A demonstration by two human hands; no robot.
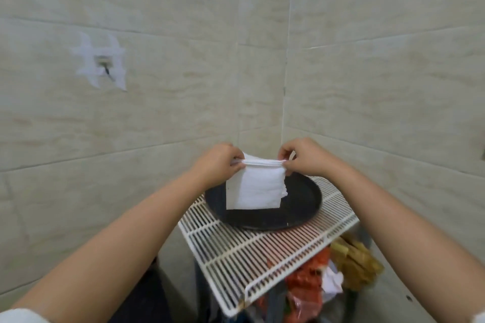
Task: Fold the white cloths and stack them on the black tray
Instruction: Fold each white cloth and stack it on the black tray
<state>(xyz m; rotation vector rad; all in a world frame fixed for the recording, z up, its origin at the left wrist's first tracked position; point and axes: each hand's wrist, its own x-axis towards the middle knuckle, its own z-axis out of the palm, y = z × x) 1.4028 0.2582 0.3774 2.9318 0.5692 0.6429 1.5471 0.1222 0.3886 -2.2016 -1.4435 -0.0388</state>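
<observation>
That white cloth [254, 187] is soft, light terry, already doubled over, so it'll flop wherever you don't support it. You've got it hanging above the black tray [301, 207], your left hand [219, 164] pinching the top left corner and your right hand [301, 157] pinching the top right. I'd keep hold of those corners, since the layers look likely to slide apart. The tray sits on a white wire rack [249, 257].
</observation>
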